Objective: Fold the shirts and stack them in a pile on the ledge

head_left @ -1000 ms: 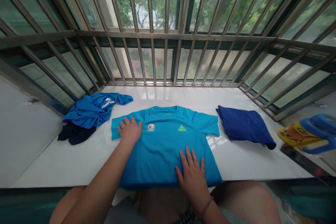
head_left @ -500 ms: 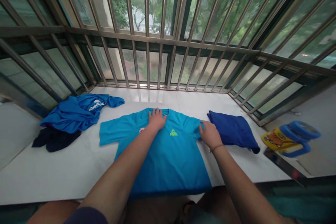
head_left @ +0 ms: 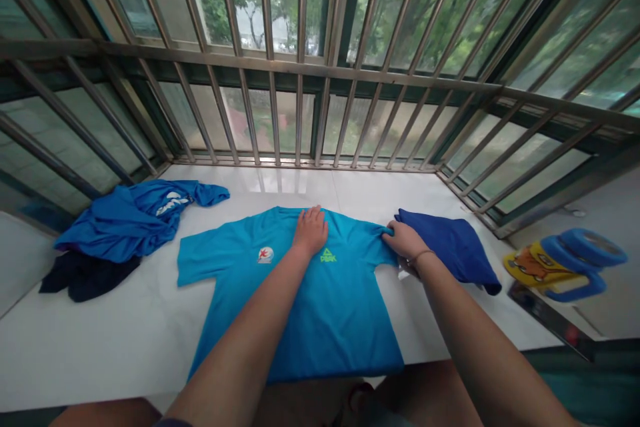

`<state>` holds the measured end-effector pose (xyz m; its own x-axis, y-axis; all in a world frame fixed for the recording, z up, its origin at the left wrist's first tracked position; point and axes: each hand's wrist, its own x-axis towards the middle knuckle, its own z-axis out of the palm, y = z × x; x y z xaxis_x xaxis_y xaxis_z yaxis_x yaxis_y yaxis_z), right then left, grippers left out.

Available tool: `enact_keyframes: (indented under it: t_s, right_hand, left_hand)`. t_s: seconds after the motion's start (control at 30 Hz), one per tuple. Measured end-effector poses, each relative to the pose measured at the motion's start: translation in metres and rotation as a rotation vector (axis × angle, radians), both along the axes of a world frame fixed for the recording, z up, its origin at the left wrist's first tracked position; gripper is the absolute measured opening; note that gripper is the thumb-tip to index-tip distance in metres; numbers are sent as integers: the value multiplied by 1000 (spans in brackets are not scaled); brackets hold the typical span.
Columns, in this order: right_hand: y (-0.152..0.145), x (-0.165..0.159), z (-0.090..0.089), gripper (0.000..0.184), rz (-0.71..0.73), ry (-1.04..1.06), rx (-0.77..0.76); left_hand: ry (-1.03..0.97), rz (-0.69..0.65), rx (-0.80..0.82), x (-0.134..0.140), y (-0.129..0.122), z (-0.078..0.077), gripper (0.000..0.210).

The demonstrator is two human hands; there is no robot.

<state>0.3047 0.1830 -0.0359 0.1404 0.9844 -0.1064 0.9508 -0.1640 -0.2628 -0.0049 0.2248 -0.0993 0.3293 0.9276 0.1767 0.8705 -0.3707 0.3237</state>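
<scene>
A turquoise T-shirt lies spread front side up on the white ledge, its collar toward the window and its hem at the near edge. A round badge and a green logo show on its chest. My left hand rests flat on the shirt just below the collar, fingers stretched out. At the sleeve on the right, my right hand pinches the cloth near the cuff between thumb and fingers. Just beyond that hand lies a folded dark blue garment.
A crumpled blue garment lies at the left on top of a black cloth. To the right, a yellow and blue mug stands on a dark flat object. Metal bars line the window behind the white ledge.
My left hand has slid right across the upper chest, uncovering the round badge. My right hand has closed on the sleeve's edge. The view has shifted slightly.
</scene>
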Motion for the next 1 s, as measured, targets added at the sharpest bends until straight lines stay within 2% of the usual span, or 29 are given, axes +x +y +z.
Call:
enact_keyframes:
  t_s: [0.23,0.37,0.43,0.53,0.63,0.7,0.77,0.87,1.0]
  right_hand:
    - [-9,0,20,28,-126,222,164]
    - [-29,-29,35,32,-105,267,265]
    - [-46,-55,42,30,13,299,304]
    - [-76,-101,47,32,375,280,257]
    - [-105,-141,37,33,695,67,125]
    - [-119,-159,22,22,801,-75,64]
    - [-130,-170,5,13,842,-152,37]
    - [-144,-176,-12,10,837,-171,48]
    - [-158,-164,-13,19,763,-40,119]
  left_hand:
    - [-27,-28,-6,-1,3,-2,51]
    - [-51,-29,-40,-2,7,-4,53]
    - [-66,-19,-59,-4,9,-5,55]
    - [-91,9,-79,-6,13,-5,59]
    - [-119,32,-88,-7,17,-3,55]
    - [-139,37,-88,-8,19,-2,52]
    - [-157,33,-85,-8,20,-1,52]
    - [-172,4,-75,-9,20,0,49]
    - [-172,-9,-58,-11,19,-2,42]
